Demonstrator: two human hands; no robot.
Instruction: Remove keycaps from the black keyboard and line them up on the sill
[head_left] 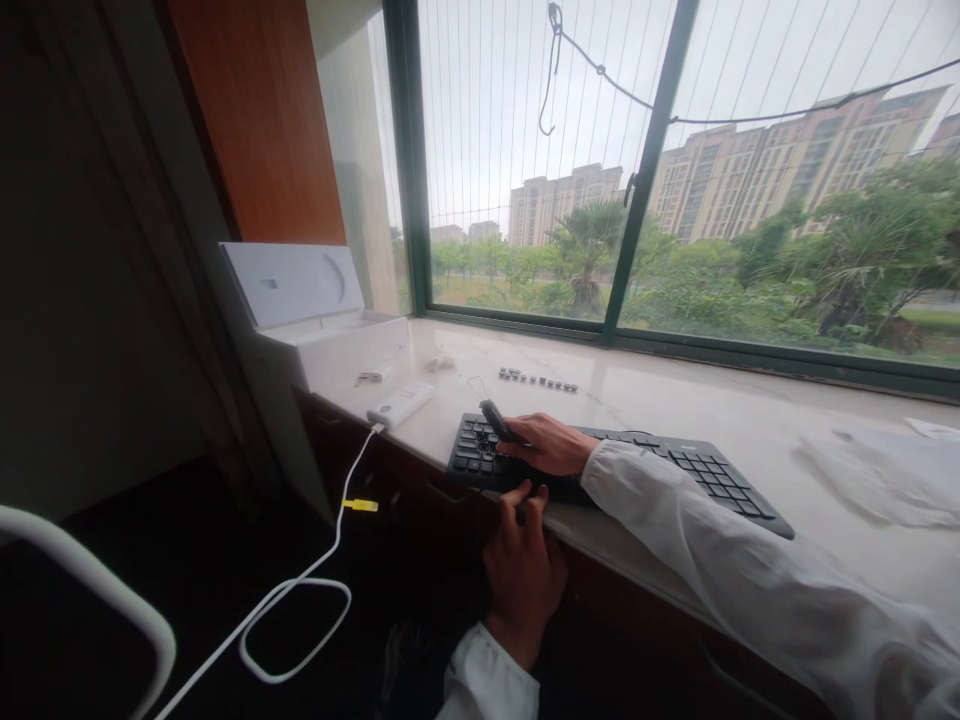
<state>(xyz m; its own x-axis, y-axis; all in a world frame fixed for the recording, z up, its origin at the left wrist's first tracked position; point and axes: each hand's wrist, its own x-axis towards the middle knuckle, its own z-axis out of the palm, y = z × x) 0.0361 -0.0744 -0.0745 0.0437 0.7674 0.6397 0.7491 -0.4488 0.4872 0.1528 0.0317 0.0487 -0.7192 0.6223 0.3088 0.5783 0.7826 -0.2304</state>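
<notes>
A black keyboard [720, 480] lies on the pale counter, with dark gaps among the keys at its left end. My right hand [551, 445] is closed around the black handle of a wire keycap puller [493, 417], just over the keyboard's left part. The puller's thin wire loops point up and away from the keys. At the keyboard's front edge is my left hand [521, 560], its two visible fingers stretched out and apart, the tips at or against that edge. Several removed keycaps [538, 379] stand in short rows behind the keyboard.
An open white box [349, 345] stands at the counter's left end. Before it lies a white device [401, 403] with a white cable [334, 545] hanging off the edge. Clear plastic wrapping [877, 480] lies at the right. A window [525, 180] rises behind the counter [645, 385].
</notes>
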